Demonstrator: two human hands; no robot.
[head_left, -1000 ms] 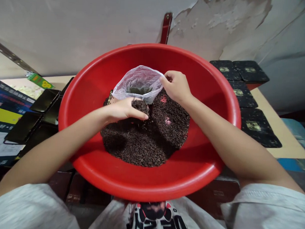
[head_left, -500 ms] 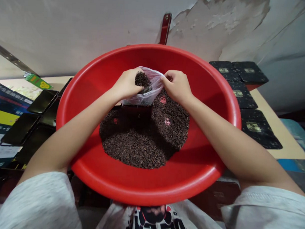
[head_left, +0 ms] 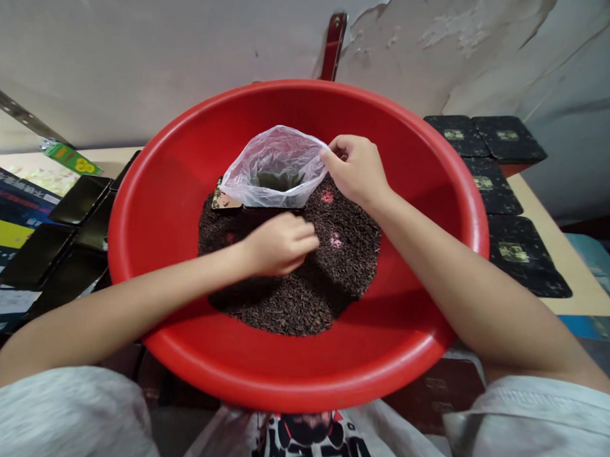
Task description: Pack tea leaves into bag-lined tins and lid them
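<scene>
A clear plastic bag [head_left: 282, 151] lines a dark tin box [head_left: 265, 212], its mouth spread wide above the rim. Dark leaves, which look like loose tea [head_left: 287, 308], lie heaped around the tin inside a big red basin [head_left: 299, 381]. My right hand [head_left: 357, 167] pinches the right edge of the bag's mouth. In front of the tin, my left hand [head_left: 282, 244] hangs over the leaves, palm down with curled fingers; whatever they hold, if anything, is hidden. A metallic lid-like piece [head_left: 226, 199] lies left of the tin.
Several black tins with gold labels [head_left: 514, 252] stand on the table [head_left: 573, 271] at right. Open dark tins [head_left: 36, 256] are on the left, near a green packet [head_left: 72, 157]. Small pink patches [head_left: 336, 239] show among the leaves. A wall rises behind the basin.
My left hand, which held leaves at the bag's mouth, has come down toward me over the heap. The bag now stands wider. My right hand keeps its pinch.
</scene>
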